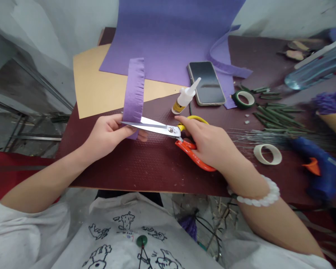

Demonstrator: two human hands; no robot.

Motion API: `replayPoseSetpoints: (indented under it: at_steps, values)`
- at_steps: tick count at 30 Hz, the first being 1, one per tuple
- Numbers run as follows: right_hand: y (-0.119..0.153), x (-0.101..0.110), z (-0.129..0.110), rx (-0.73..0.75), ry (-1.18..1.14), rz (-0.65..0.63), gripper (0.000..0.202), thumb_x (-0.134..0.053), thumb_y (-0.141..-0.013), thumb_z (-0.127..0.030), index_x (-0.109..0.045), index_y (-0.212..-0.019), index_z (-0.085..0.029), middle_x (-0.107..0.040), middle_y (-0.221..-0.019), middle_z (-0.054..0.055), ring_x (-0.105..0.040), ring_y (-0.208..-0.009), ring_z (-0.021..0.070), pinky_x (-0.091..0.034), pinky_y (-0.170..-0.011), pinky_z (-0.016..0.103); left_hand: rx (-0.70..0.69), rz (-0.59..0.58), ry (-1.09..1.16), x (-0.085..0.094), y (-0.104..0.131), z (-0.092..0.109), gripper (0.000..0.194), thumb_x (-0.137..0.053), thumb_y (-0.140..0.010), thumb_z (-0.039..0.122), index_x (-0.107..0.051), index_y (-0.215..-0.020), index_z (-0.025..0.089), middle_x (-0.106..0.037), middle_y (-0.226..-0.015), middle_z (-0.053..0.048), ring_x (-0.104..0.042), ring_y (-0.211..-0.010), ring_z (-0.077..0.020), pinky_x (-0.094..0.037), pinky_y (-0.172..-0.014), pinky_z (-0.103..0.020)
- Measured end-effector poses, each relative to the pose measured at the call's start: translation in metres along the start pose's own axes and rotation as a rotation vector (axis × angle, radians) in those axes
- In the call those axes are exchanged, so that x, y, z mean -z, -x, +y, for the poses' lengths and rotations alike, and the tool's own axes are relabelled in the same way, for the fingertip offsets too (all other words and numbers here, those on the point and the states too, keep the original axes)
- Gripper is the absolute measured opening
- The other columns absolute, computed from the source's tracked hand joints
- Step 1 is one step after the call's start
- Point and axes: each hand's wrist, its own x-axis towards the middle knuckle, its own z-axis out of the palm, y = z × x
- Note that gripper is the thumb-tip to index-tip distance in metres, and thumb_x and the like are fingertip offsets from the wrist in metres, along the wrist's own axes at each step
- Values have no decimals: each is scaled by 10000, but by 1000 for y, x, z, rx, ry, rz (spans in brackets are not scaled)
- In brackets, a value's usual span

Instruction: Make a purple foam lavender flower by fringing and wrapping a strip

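Observation:
My left hand [109, 134] pinches the lower end of a purple paper strip [133, 93], which stands up from the fingers. Short cuts run along the strip's right edge, like a fringe. In my right hand [210, 142] is a pair of scissors [159, 129], one handle yellow and the other red-orange. The blades are slightly apart and reach across the strip just above my left thumb. Behind the scissors a small glue bottle [183, 100] with a white nozzle stands upright.
A large purple sheet [162, 41] lies over a tan sheet [92, 82] at the back. To the right are a phone [207, 83], green tape [243, 99], green stem pieces [277, 117], a pale tape roll [267, 154], a blue glue gun [322, 168] and a clear bottle [316, 69].

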Motion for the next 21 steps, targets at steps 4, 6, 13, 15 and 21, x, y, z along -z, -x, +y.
replayPoseSetpoints:
  at_steps: [4,6,13,15,21]
  values:
    - [0,0,-1,-1,24,12,536,-441,-871,-374,-454,-1339,-113,-697,-981,111,-631,-786,239,-420,-592,313,27,32,-58,0,0,2,136,-660,-806,251,-726,-791,134,-747,-767,-44,-714,-761,-191,-580,-828,-345]
    - [0,-1,-1,1,30,25,534,-444,-865,-381,-465,-1328,-116,-700,-987,109,-638,-800,245,-419,-596,314,12,51,-115,0,-1,2,119,-671,-791,247,-733,-768,148,-751,-775,-37,-712,-785,-191,-576,-839,-334]
    - [1,-1,-1,-6,42,41,512,-450,-870,-377,-482,-1316,-128,-702,-1048,98,-651,-848,247,-424,-616,314,-62,32,-214,2,-1,3,136,-638,-816,224,-722,-733,157,-734,-743,-12,-688,-760,-161,-558,-804,-284]
    - [1,0,-1,-5,43,42,501,-458,-866,-352,-481,-1315,-131,-703,-1042,93,-651,-836,241,-427,-612,312,-71,29,-190,3,0,4,149,-622,-830,225,-711,-736,151,-723,-727,-13,-683,-743,-158,-556,-791,-284]
    - [1,1,-1,-20,30,45,499,-458,-854,-324,-472,-1317,-139,-705,-1002,96,-644,-817,235,-427,-589,306,-90,-16,-118,5,0,3,125,-632,-825,239,-695,-774,143,-725,-762,-24,-689,-778,-165,-556,-798,-288]
